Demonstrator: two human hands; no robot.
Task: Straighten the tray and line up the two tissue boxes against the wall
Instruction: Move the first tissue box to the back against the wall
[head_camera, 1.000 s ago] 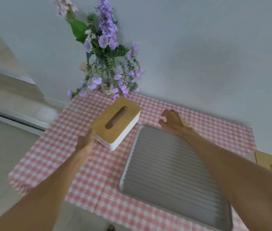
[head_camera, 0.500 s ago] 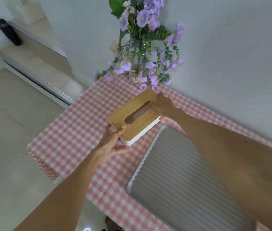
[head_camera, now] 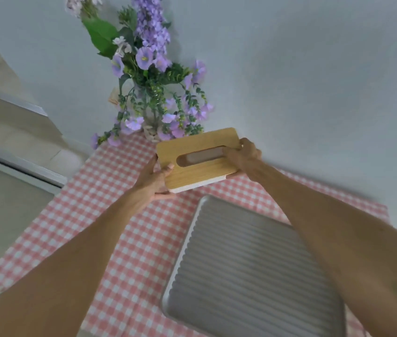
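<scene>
Since half a second ago the tissue box (head_camera: 198, 158) has swung round: its long side then ran diagonally away from the wall, and it now lies nearly parallel to the wall (head_camera: 302, 81), further toward the far edge of the table. The left hand, then at the near left corner, has moved with it

Left hand (head_camera: 155, 182): cupped around the box's left end, thumb lying on the wooden lid, fingers curled beneath the near left corner. Right hand (head_camera: 245, 155): clamped over the right end, fingers wrapped across the lid's far right corner. Box held between the two hands; whether its base touches the cloth cannot be told

Box: white body, light bamboo-coloured lid with a rounded oblong slot, dark inside. No tissue visible in the slot. No brand, label or writing readable on it or anywhere else in view

Tray (head_camera: 246, 263): grey, ribbed, rounded corners, on the pink-and-white gingham tablecloth (head_camera: 119, 227), near and right of the box, apart from it. Its edges sit askew to the wall. The right forearm crosses over its far right part

Vase of purple artificial flowers (head_camera: 155, 93): far left corner of the table, against the wall, just beyond and left of the box; the lowest blooms hang close to the lid's far edge

Only one tissue box in view
</scene>
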